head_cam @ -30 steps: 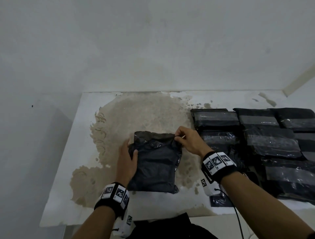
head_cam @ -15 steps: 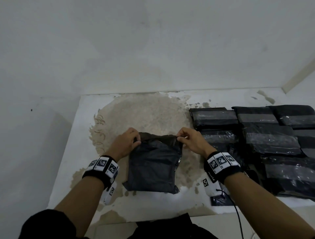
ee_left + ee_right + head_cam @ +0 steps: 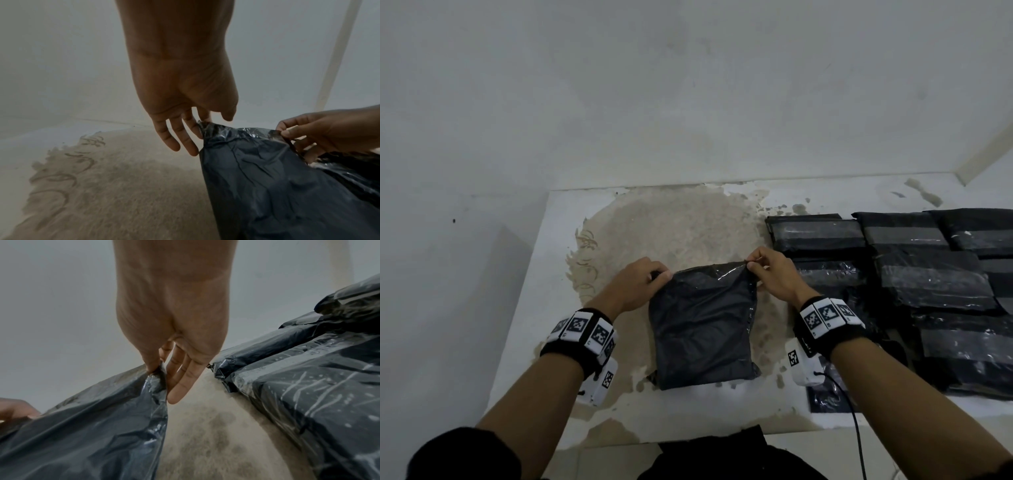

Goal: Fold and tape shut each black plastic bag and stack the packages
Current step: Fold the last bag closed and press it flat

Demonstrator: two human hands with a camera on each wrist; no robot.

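Observation:
A black plastic bag [image 3: 703,329] lies on the worn white table [image 3: 524,335] in front of me, its far open edge lifted. My left hand [image 3: 654,274] pinches the bag's [image 3: 277,178] far left corner between thumb and forefinger, the other fingers [image 3: 174,138] hanging straight. My right hand [image 3: 751,263] pinches the far right corner of the bag [image 3: 92,426] with thumb and forefinger; its other fingers [image 3: 180,382] point down beside the plastic. Both hands hold the edge taut and raised.
Several taped black packages [image 3: 928,281] lie in overlapping rows on the table's right half, close to my right wrist. A brown worn patch [image 3: 671,233] spreads over the table's middle. White walls [image 3: 688,102] close the far side and left.
My left hand has left the bag's left side and moved up to pinch its far left corner. The far edge is now lifted and stretched between both hands.

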